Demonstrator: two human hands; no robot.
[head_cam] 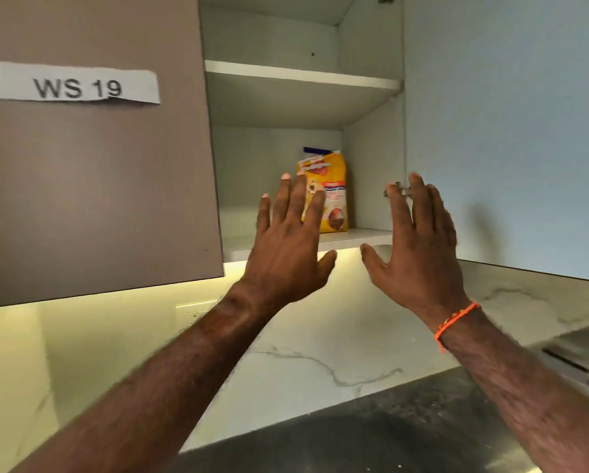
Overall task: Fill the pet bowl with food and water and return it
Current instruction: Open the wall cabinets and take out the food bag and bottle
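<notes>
Both grips are released and hold nothing. The left hand [286,247] is raised with fingers spread, its fingertips overlapping the lower left part of the yellow pet-food bag with a blue top edge [330,196]; whether they touch it cannot be told. The right hand [419,247] is raised at 3 o'clock of the left hand, palm turned inward, with an orange thread bracelet [456,319] at the wrist.

The bag stands on the lower white shelf [361,237] of the open wall cabinet [371,165], toward the back right corner, at 12 o'clock of the gap between the hands. The upper white shelf [299,75] carries nothing visible. The grey cabinet door with a paper label reading "WS 19" [74,85] hangs at 9 o'clock.

Step in hand, as judged: take the bag down. Recommended method: bring one hand to each side face, close both together on the middle of the bag, and draw it straight forward before lowering it toward the dark speckled desk [371,438] at 6 o'clock. Keep the top upward to avoid spillage.

Orientation: the bag's long axis is near vertical, leaning slightly; its folded top points to 12 o'clock and its printed face points toward the camera. The pet bowl is not in view.
</notes>
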